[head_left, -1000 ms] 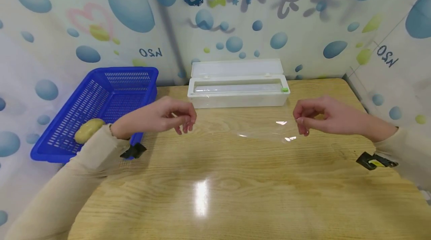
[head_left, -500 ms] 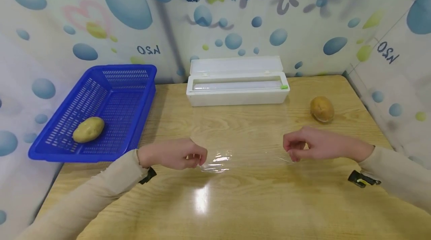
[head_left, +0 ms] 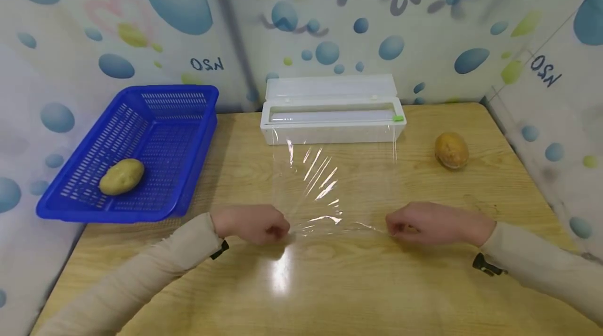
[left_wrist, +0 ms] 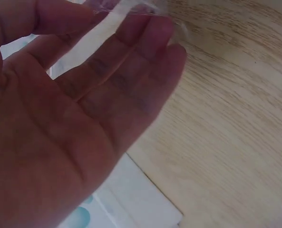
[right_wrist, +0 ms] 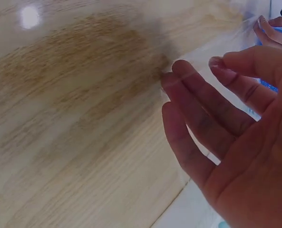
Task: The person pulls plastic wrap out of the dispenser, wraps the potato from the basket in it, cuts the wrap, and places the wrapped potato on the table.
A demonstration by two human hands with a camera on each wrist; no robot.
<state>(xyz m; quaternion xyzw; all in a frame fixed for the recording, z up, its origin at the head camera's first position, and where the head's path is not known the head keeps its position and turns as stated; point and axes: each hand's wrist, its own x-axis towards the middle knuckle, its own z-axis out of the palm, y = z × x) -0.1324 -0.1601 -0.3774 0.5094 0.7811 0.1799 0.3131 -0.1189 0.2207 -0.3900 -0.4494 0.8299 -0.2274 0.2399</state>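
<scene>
A sheet of clear plastic wrap point(head_left: 325, 184) stretches from the white wrap dispenser box point(head_left: 334, 134) toward the person, creased and shiny in the middle. My left hand point(head_left: 256, 224) pinches its near left corner between thumb and index finger. At the near right corner my right hand point(head_left: 435, 223) pinches the film the same way. In the left wrist view, film edges show at the fingertips point(left_wrist: 155, 28) of the left hand. The right wrist view shows film running from the right thumb and index finger across to the other hand. The box lid point(head_left: 332, 87) stands raised, with the roll point(head_left: 332, 116) inside.
A blue plastic basket point(head_left: 188, 168) stands at the left with a potato point(head_left: 121, 177) in it. Another potato point(head_left: 451, 150), browner and with a shiny surface, lies on the wooden table point(head_left: 348, 294) at the right. A patterned wall backs the table; a green slider point(head_left: 398, 118) sits on the box.
Both hands have come down and toward the person, drawing the film out of the box into a wide sheet. The potato at the right, hidden at first, has come into view.
</scene>
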